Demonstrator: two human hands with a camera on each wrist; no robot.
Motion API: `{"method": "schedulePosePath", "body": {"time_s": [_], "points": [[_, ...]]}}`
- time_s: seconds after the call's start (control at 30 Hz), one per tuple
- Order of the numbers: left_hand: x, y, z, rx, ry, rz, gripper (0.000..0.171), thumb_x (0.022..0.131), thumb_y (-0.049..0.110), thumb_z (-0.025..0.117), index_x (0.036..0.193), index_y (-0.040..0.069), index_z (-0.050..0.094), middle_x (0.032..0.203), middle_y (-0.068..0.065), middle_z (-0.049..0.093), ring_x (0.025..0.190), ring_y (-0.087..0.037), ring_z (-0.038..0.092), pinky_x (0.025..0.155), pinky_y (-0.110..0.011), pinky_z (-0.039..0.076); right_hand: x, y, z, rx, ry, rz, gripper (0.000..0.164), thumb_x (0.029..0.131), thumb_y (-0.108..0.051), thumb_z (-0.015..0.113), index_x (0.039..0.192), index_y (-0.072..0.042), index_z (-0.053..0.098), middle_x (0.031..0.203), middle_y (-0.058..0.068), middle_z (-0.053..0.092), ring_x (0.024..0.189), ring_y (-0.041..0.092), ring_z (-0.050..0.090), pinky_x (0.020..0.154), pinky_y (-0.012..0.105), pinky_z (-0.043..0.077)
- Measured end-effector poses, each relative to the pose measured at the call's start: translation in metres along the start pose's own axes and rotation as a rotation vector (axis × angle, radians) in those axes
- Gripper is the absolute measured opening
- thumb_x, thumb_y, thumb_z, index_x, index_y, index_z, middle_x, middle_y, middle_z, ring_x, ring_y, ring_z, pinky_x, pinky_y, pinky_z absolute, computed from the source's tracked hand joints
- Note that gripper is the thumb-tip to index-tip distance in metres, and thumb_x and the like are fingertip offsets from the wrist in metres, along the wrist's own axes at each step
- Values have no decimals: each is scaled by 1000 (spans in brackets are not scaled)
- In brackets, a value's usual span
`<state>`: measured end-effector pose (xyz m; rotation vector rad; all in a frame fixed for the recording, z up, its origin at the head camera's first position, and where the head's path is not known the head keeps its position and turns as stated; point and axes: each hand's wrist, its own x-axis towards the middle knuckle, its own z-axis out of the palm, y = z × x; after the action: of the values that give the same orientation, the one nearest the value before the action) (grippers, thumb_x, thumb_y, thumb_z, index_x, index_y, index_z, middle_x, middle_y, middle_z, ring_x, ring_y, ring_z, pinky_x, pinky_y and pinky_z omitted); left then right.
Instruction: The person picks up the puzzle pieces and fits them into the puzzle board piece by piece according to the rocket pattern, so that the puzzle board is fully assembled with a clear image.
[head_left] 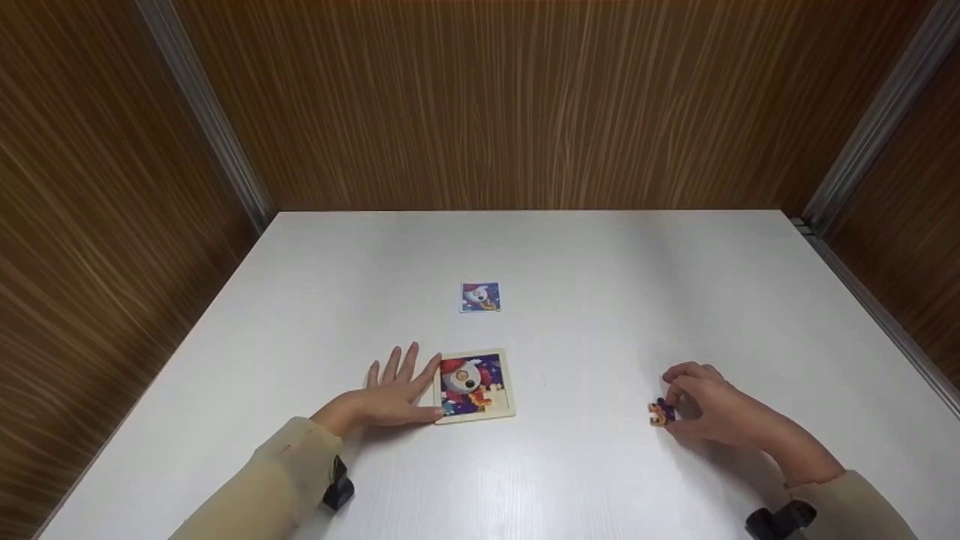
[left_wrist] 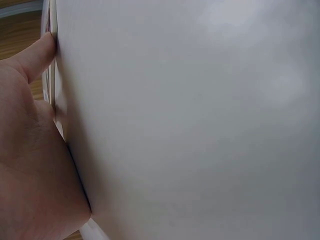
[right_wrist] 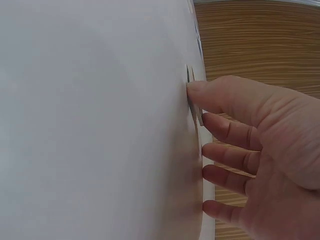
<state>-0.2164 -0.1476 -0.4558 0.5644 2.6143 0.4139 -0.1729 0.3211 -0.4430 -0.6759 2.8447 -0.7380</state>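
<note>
A small square jigsaw puzzle in a pale tray (head_left: 511, 386) lies on the table, picturing a white animal in red against purple. Bare pale wood shows at its lower right. My left hand (head_left: 391, 399) is spread flat at the tray's left edge, index fingertip and thumb touching that side. Well to the right, my right hand (head_left: 716, 409) pinches a purple and orange puzzle piece (head_left: 657, 413) between thumb and fingers, low at the tabletop. From the right wrist, the thumb (right_wrist: 220, 95) presses the thin piece (right_wrist: 191, 107) edge-on, with the other fingertips down at the table.
A small picture card (head_left: 480, 298) with a matching design lies beyond the tray. The white table (head_left: 585, 300) is bounded by wood-grain panels (head_left: 487, 105) at the back and both sides, with metal strips at the corners.
</note>
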Motion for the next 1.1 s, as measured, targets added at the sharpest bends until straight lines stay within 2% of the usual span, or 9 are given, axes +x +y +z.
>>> {"method": "schedulePosePath", "body": {"time_s": [0.13,0.3,0.57,0.87,1.1], "points": [[0,1,0,5,-3,-6,92,82,68,46,151,24,4,152,-15,-19,136,-35,-22,103,-57,-13,1,1,-1,27,17,-17,18,75,-14,76,81,-16,58,117,12,53,111,35,45,85,45,41],[-1,1,0,-3,-3,0,91,83,67,47,151,24,4,152,-15,-19,136,-35,-23,103,-57,-13,2,2,-3,81,36,-19,19,76,-16,76,84,-16,58,121,16,51,116,39,43,87,49,40],[-1,1,0,-11,-4,6,91,83,66,47,151,23,4,152,-15,-20,135,-35,-23,103,-57,-13,6,0,-1,107,76,-50,19,77,-12,75,85,-13,58,119,18,51,112,39,47,89,53,40],[-2,-1,-2,2,-7,33,90,84,66,45,151,23,1,152,-17,-19,135,-37,-23,102,-59,-13,11,-12,-1,135,86,-78,18,78,-10,73,87,-11,57,119,18,52,113,39,46,89,54,38],[-1,-2,-2,-1,-13,37,90,84,67,44,151,23,1,151,-17,-20,135,-37,-23,102,-59,-13,19,-20,1,167,84,-69,19,79,-16,74,87,-14,57,122,15,51,117,35,45,90,54,39]]}}
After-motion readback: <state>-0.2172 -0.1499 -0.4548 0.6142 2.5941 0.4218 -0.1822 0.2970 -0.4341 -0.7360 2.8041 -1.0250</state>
